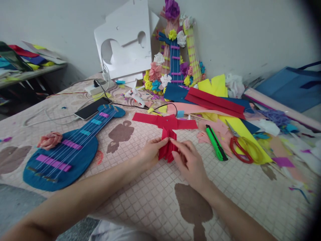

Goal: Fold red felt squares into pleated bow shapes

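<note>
A pleated piece of red paper (167, 144) stands at the middle of the patterned cloth. My left hand (150, 153) pinches its left side. My right hand (188, 162) pinches its right side, fingers closed on the folds. Just beyond it lies a long red paper strip (164, 121), folded at its middle. A blue felt guitar (67, 149) with purple bars and white strings lies to the left, with a pink paper rose (49, 140) on its edge.
A green utility knife (216, 142) and red-handled scissors (239, 146) lie to the right on yellow paper (247, 134). A phone (92, 108), a power strip (99, 87), a glue gun (135, 96) and flower-covered guitars (175, 57) stand behind. Paper scraps crowd the right side.
</note>
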### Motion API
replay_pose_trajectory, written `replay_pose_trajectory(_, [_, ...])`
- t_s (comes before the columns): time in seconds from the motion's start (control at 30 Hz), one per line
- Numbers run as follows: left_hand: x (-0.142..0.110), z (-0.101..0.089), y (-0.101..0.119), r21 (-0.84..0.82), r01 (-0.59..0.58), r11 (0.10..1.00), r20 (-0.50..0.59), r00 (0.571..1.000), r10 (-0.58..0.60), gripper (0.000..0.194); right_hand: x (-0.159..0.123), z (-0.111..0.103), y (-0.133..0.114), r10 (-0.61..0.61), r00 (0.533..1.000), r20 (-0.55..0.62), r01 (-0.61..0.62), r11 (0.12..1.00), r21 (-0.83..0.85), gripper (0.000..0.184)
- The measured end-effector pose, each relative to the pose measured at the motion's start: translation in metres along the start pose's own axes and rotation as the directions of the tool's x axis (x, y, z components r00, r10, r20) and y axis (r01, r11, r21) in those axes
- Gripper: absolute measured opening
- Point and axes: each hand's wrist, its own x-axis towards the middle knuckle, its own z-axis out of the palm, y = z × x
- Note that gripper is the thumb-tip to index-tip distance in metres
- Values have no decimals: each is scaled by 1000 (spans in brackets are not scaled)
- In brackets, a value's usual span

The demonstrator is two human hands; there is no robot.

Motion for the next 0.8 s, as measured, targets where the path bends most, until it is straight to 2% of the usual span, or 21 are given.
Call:
replay_pose_trajectory(0.07, [0,-1,0,11,-5,1000,13,1000,5,5,3,-2,2,98,990,-103,-85,989,117,27])
replay_pose_trajectory(0.13, [0,-2,-2,26,-21,999,40,999,19,9,6,-2,6,220,970,-105,-184,943,277,27])
replay_pose_trajectory(0.2, [-1,-2,-5,43,-46,998,77,996,43,14,8,0,9,307,952,14,-280,849,448,28])
replay_pose_trajectory(0.27, [-2,-2,-8,62,-66,996,107,992,59,19,9,3,12,335,933,135,-352,759,548,27])
replay_pose_trajectory(0.37, [-5,-2,-12,92,-72,993,132,989,60,25,10,5,15,347,915,205,-399,704,588,25])
replay_pose_trajectory(0.5, [-5,-1,-13,110,-89,990,142,987,73,29,10,4,17,372,900,225,-429,670,606,23])
replay_pose_trajectory(0.67, [-1,-2,-14,152,-120,981,137,986,100,34,9,7,17,445,876,183,-448,616,648,25])
replay_pose_trajectory(0.8, [-1,-2,-12,143,-94,985,132,988,75,23,12,4,19,538,832,140,-443,490,751,22])
